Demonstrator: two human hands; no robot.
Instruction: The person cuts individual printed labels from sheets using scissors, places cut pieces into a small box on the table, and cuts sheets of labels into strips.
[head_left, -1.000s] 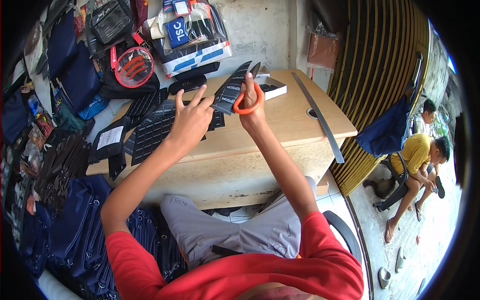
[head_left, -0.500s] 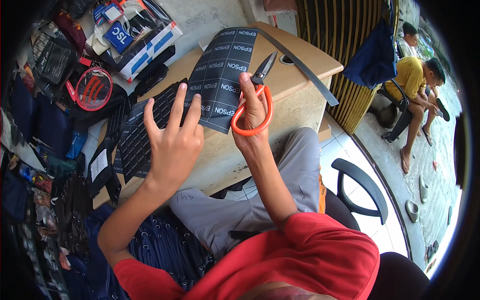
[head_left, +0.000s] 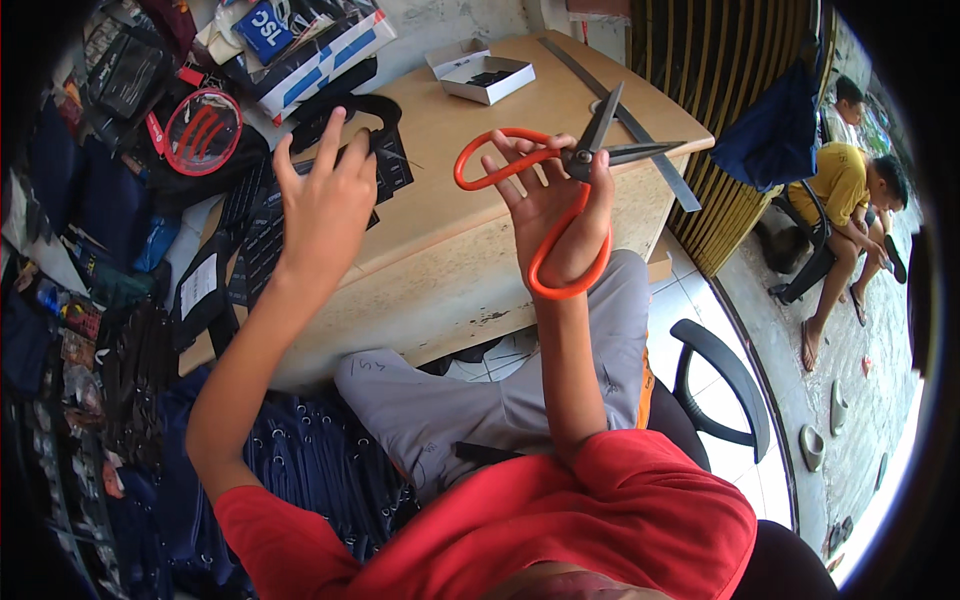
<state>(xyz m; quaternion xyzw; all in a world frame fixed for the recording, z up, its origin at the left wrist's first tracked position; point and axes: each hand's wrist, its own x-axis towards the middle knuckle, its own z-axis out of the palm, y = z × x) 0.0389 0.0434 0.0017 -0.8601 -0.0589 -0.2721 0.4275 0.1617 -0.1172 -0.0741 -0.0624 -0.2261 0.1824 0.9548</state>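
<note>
My right hand (head_left: 555, 225) is turned palm up and holds a pair of scissors (head_left: 578, 165) with orange loop handles. The thumb is through one loop and fingers are at the other; the dark blades are spread apart, pointing away to the right. My left hand (head_left: 325, 215) reaches over the desk's left end, back upward, fingers stretched and spread. Beside and beyond its fingertips lies a curled black printed sheet (head_left: 397, 172). More black printed pieces (head_left: 262, 245) lie beneath and left of that hand. Whether its hidden thumb touches the sheet is unclear.
A small open white box (head_left: 490, 85) with dark pieces and a long metal ruler (head_left: 600, 90) lie on the wooden desk (head_left: 440, 145). Goods crowd the left, including a red-rimmed round pouch (head_left: 203, 130). A chair (head_left: 715, 370) stands right; people (head_left: 850, 190) sit beyond the folding gate.
The black sheet has left my right hand and now curls by my left hand. My right hand has moved right and opened the scissors. The white box has come into sight.
</note>
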